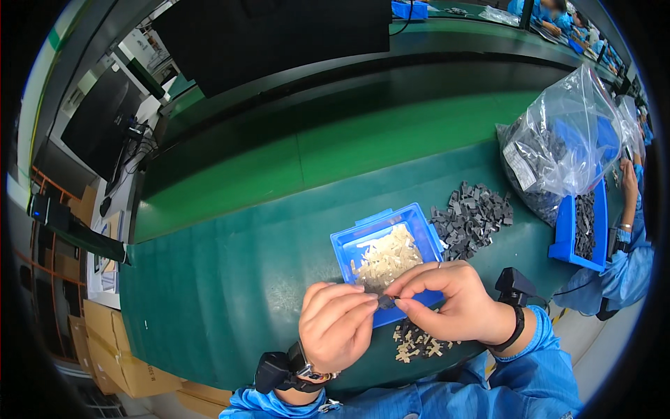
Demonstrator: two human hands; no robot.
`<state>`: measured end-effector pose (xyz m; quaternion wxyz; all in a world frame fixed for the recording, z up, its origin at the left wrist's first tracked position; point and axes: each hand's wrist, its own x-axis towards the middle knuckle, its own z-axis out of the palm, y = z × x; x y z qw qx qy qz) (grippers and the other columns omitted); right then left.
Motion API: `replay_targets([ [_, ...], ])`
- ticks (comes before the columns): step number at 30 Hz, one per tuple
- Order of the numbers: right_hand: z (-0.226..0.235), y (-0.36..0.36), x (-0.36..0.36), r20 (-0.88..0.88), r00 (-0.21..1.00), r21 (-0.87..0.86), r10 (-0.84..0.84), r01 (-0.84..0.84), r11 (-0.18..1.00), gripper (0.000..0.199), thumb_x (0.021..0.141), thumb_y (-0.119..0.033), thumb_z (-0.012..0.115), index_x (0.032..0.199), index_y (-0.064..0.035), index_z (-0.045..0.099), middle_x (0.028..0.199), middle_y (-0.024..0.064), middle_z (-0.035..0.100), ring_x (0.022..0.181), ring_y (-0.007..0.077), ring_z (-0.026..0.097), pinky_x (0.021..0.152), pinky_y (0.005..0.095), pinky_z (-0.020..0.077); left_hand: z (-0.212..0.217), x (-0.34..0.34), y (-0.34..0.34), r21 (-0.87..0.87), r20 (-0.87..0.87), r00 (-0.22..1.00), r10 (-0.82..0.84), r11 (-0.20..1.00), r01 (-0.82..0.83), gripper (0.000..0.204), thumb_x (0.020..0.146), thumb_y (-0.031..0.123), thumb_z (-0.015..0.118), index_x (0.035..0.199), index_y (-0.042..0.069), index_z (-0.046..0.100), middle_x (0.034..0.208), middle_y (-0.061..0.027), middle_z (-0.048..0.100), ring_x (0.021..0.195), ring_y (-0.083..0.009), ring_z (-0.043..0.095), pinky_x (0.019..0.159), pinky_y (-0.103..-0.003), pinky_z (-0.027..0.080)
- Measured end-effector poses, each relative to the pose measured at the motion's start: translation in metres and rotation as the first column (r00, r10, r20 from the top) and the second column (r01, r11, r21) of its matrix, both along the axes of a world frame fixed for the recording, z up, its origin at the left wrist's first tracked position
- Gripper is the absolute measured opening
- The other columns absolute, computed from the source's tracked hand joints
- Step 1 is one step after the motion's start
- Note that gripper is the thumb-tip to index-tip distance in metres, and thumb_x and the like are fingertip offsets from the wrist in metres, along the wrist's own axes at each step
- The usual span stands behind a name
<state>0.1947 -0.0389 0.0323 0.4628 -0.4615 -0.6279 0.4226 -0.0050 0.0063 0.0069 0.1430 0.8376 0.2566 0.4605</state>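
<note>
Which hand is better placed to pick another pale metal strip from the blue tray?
Probably the right hand: it lies over the near edge of the small blue plastic tray of pale metal strips, while the left hand pinches the small dark part.

left hand (pixel 338 327), right hand (pixel 447 300), fingers pinched together

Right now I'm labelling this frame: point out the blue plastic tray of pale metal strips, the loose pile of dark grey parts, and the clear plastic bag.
Blue plastic tray (pixel 344 244): head view, left rim.
Loose pile of dark grey parts (pixel 471 218): head view, pile centre.
Clear plastic bag (pixel 569 133): head view, upper film.
</note>
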Motion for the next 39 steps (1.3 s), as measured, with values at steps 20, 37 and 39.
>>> replay_targets([
  [20,-0.001,0.001,-0.004,0.087,0.994,0.117,-0.071,0.061,0.991,0.006,0.078,-0.001,0.071,0.082,0.001,0.068,0.088,0.0142,0.073,0.079,0.0277,0.072,0.07,0.0333,0.0584,0.001,0.0,-0.005,0.009,-0.057,0.998,0.03,1.0,-0.03,0.017,0.065,-0.005,0.075,0.077,0.005,0.069,0.084,-0.0053,0.071,0.082,-0.0238,0.068,0.073,-0.039,0.046],
  [37,0.003,0.009,0.004,0.006,1.0,-0.009,0.004,-0.004,1.0,0.008,0.077,-0.003,0.077,0.08,0.0014,0.071,0.087,0.0119,0.073,0.082,0.0227,0.072,0.073,0.0308,0.0575,0.001,0.002,0.002,-0.006,-0.035,0.999,0.0,1.0,0.0,0.018,0.066,-0.005,0.074,0.078,0.007,0.069,0.085,-0.0044,0.072,0.083,-0.0232,0.068,0.077,-0.041,0.047],
  [39,0.001,0.009,0.006,-0.001,0.999,-0.021,0.042,-0.042,0.999,0.008,0.077,-0.003,0.078,0.079,0.0014,0.071,0.086,0.0121,0.073,0.081,0.0223,0.072,0.072,0.0308,0.0572,-0.002,-0.001,0.001,0.0,-0.027,0.999,-0.023,1.0,0.023,0.017,0.067,-0.005,0.073,0.078,0.008,0.07,0.086,-0.0032,0.072,0.084,-0.0219,0.069,0.078,-0.04,0.047],
])
